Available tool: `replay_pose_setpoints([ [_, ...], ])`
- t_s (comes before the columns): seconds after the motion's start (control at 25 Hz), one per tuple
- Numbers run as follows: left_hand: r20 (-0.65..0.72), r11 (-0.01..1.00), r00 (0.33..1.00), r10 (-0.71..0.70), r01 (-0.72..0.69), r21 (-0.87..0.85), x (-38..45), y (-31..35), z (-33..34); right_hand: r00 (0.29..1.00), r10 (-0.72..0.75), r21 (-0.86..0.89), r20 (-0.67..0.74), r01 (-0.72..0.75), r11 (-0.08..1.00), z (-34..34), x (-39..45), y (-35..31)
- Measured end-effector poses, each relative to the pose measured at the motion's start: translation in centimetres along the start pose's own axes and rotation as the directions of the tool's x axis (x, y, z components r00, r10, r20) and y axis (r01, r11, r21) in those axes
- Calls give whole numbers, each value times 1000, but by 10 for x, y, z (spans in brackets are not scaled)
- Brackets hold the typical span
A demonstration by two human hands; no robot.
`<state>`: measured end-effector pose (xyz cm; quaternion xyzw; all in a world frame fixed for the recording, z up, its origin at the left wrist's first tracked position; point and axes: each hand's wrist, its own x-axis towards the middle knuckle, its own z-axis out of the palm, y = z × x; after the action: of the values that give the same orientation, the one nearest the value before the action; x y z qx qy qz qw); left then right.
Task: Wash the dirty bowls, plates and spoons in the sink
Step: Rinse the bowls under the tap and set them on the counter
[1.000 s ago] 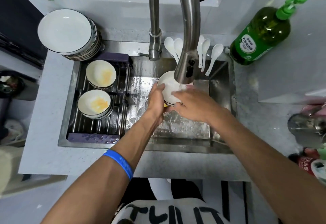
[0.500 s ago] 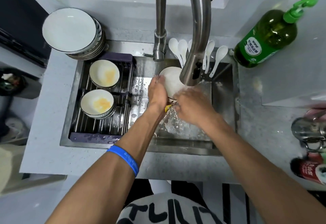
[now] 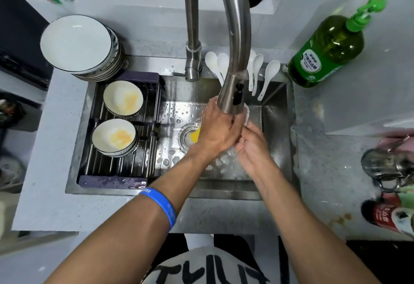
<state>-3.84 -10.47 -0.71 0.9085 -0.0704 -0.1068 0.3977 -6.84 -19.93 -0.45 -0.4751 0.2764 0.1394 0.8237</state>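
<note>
Left hand and right hand together under the tap, fingers curled round 1 white bowl, mostly hidden, over the sink. Both forearms angled inward. 2 stained bowls on the rack.
</note>
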Motion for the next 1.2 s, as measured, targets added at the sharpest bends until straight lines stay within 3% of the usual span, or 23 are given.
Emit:
replay_pose_setpoints([
  [0.12, 356, 987, 927, -117, 149, -64, 44, -10, -11, 997, 49, 168, 65, -59, 984, -18, -8, -2],
  [0.2, 399, 895, 885, -239, 360, -263, 62, -31, -17, 991, 52, 222, 125, -79, 972, -23, -10, -3],
  [0.36, 409, 568, 850, -331, 526, -633, 36, -30, -37, 990, 134, 247, 36, -139, 959, -14, 5, -4],
  [0.48, 496, 316, 759, -421, 636, -704, 9, -54, -46, 964, 266, 203, -17, -257, 945, 2, 17, -5],
  [0.56, 534, 197, 735, -419, 647, -736, -1, -68, -55, 939, 305, 96, -160, -293, 951, 19, 28, -8],
  [0.64, 525, 220, 776, -348, 612, -759, -6, -69, -61, 910, 265, -137, -318, -321, 937, 29, 42, -10],
  [0.68, 500, 319, 815, -294, 576, -753, -9, -63, -62, 906, 253, -239, -340, -343, 908, 33, 45, -13],
  [0.72, 470, 501, 854, -223, 514, -696, -13, -54, -63, 904, 262, -310, -337, -369, 876, 33, 49, -14],
  [0.8, 421, 884, 907, -23, 215, -415, -18, -38, -65, 904, 328, -447, -276, -423, 788, 35, 34, -29],
  [0.84, 392, 975, 918, 57, 32, -218, -20, -32, -65, 898, 366, -494, -244, -440, 750, 36, 24, -36],
  [0.92, 352, 953, 927, 130, -215, 213, -20, -34, -63, 903, 369, -511, -220, -429, 745, 31, 20, -40],
  [1.0, 366, 808, 930, 38, -244, 536, -14, -33, -57, 935, 250, -459, -253, -344, 820, 33, 23, -34],
  [1.08, 431, 754, 899, -81, -227, 616, -12, -30, -44, 957, 75, -417, -281, -192, 888, 34, 27, -28],
  [1.16, 445, 734, 892, -78, -250, 631, -17, -25, -35, 949, -84, -346, -304, -28, 938, 31, 30, -21],
  [1.2, 441, 667, 895, -67, -289, 687, -22, -24, -34, 941, -143, -313, -308, 42, 949, 30, 29, -18],
])
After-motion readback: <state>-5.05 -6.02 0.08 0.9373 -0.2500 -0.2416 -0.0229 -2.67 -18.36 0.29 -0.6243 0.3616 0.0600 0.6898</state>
